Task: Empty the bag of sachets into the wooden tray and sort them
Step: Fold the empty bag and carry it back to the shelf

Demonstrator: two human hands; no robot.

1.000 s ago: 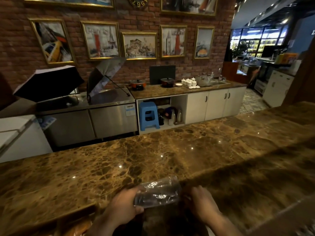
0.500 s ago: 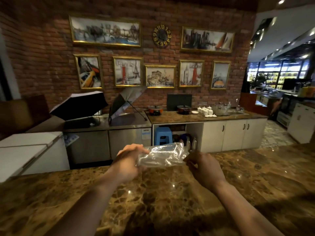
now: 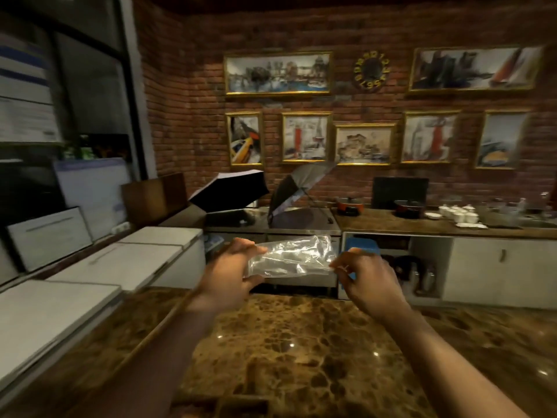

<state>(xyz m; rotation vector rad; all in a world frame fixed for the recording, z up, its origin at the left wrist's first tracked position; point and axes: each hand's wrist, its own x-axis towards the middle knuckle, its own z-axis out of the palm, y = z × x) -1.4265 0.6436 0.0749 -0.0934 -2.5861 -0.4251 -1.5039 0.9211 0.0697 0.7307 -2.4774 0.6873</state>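
A clear, crinkled plastic bag is stretched sideways in the air above the far edge of the brown marble counter. My left hand grips the bag's left end. My right hand pinches its right end with thumb and fingers. The bag looks see-through and I cannot make out sachets inside it. No wooden tray is in view.
White chest freezers line the left side beyond the counter. Across the aisle stand a steel unit with two open umbrellas, a blue stool, white cabinets and a worktop with pots and cups under a brick wall.
Both hands lifted the bag from low over the counter up and away from me. The view tilted up and swung left, and the freezers came into sight.
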